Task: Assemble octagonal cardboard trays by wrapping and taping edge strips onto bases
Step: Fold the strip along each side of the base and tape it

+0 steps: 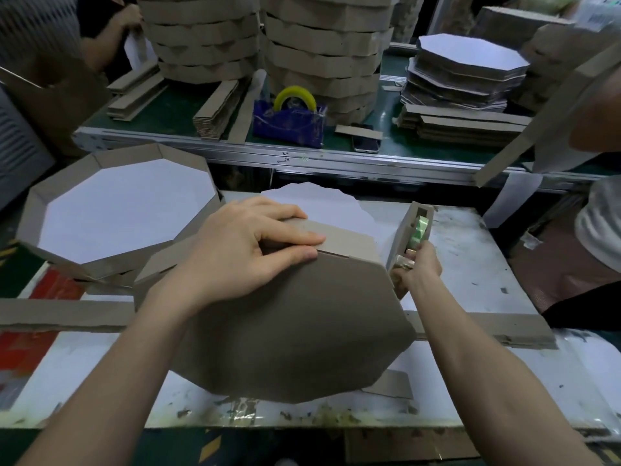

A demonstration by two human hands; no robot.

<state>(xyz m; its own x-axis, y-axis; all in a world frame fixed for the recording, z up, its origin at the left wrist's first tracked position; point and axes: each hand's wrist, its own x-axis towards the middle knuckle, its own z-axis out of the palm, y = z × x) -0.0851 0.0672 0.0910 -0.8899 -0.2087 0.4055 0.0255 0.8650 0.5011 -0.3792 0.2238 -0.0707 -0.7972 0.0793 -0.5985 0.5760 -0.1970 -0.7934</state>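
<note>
While the left hand [248, 250] presses flat on the edge strip [349, 243] of the overturned tray [295, 331], fingers straight, right hand [420, 267] gripping a tape dispenser [411, 227] just beside it

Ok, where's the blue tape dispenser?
The blue tape dispenser sits centre-top of the head view on the green belt, between stacked cardboard strips to its left and a phone to its right.

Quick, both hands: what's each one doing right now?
Left hand: open, fingers pressing the edge strip onto the tray.
Right hand: closed on the tape dispenser beside the tray.
</note>
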